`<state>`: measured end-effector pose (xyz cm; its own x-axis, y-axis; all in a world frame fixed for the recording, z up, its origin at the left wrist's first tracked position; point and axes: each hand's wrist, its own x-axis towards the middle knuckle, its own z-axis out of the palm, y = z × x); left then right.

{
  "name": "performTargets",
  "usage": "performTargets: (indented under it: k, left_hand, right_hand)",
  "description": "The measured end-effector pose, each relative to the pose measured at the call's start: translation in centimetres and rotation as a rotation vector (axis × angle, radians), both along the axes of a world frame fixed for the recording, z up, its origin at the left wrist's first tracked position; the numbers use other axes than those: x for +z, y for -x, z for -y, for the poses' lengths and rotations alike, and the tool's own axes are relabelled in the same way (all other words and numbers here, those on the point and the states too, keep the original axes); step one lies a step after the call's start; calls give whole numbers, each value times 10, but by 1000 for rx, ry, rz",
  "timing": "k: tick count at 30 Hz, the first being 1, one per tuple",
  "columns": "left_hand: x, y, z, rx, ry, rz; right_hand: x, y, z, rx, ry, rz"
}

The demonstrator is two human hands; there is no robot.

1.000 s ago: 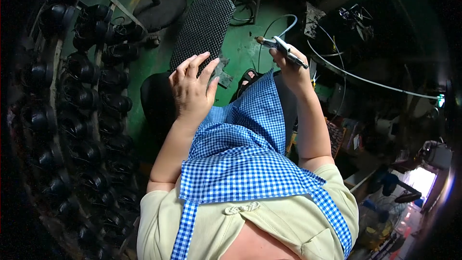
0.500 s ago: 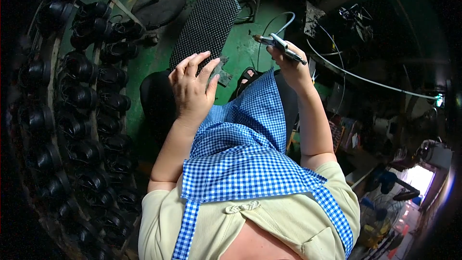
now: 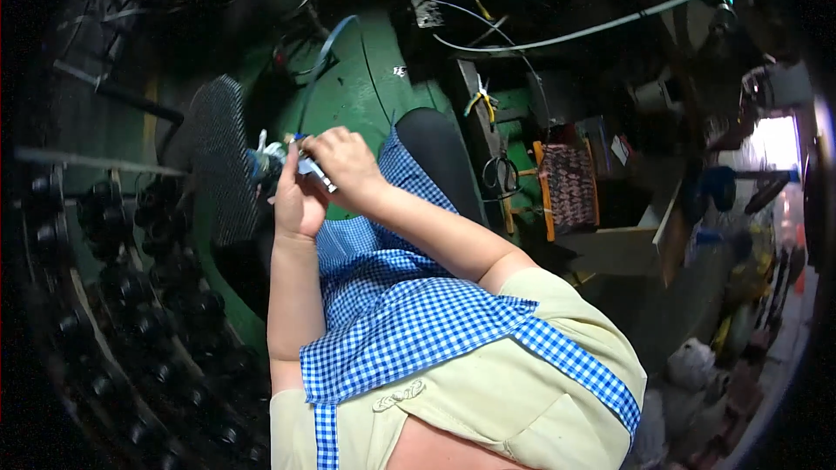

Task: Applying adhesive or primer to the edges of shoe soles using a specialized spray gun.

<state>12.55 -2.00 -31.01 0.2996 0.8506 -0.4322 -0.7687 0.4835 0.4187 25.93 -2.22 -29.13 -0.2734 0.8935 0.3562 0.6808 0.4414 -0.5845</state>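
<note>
In front of my lap my two hands meet around a small silvery air tool (image 3: 316,176) with a thin grey-blue hose (image 3: 324,54) running up from it. My right hand (image 3: 347,167) is closed over the tool from the right, fingers curled. From below, my left hand (image 3: 300,207) is against its near side, one finger pointing up and the thumb close to the metal; the other left fingers are partly hidden. Left of the hands stands a long dark woven-textured pad (image 3: 222,157), with a blurred pale object (image 3: 268,157) between it and my hands.
Black shoes (image 3: 131,283) fill racks on the left. Yellow-handled pliers (image 3: 481,104) lie to the right, above a wooden-framed stool with a patterned seat (image 3: 570,187). A pale hose (image 3: 601,30) crosses the upper right. The floor (image 3: 357,91) is green.
My view has turned to the right. My right hand has brought the air tool leftward to my left hand, which has come away from the woven pad.
</note>
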Motion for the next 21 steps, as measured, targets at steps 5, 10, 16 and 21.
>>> performTargets:
  k: [5, 10, 16, 21]
  left_hand:
    - [0, -13, -14, 12, 59, -130]
    - [-32, -8, -39, 192, 60, -50]
    - [-78, -41, -79, 72, 83, 115]
    - [-135, -67, -110, -39, 154, 21]
  right_hand:
    - [13, -71, 8, -4, -44, -138]
    - [-76, -205, -33, -692, 318, -542]
    - [-311, -321, -129, -861, 606, -351]
    - [-373, -358, -230, -1076, 494, -960]
